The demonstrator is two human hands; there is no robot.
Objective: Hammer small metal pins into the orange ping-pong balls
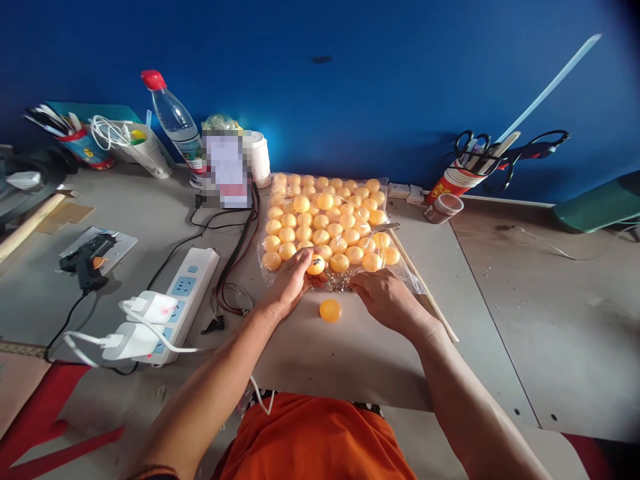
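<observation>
A clear plastic bag [380,190] packed with several orange table-tennis balls lies on the table ahead of me. My left hand [290,283] is at the bag's near opening, its fingers pinched round one orange ball [316,265]. My right hand [383,297] rests knuckles-up on the bag's near edge, fingers curled onto the plastic. Between the two hands, a single loose orange ball [330,310] sits on the bare tabletop.
A white power strip [193,283] with plugged chargers and cables lies to the left, beside a black glue gun [85,261]. A water bottle [175,120], cups and a pen holder stand at the back left. A cup of scissors [457,179] stands back right. A thin wooden stick [425,293] runs beside the bag.
</observation>
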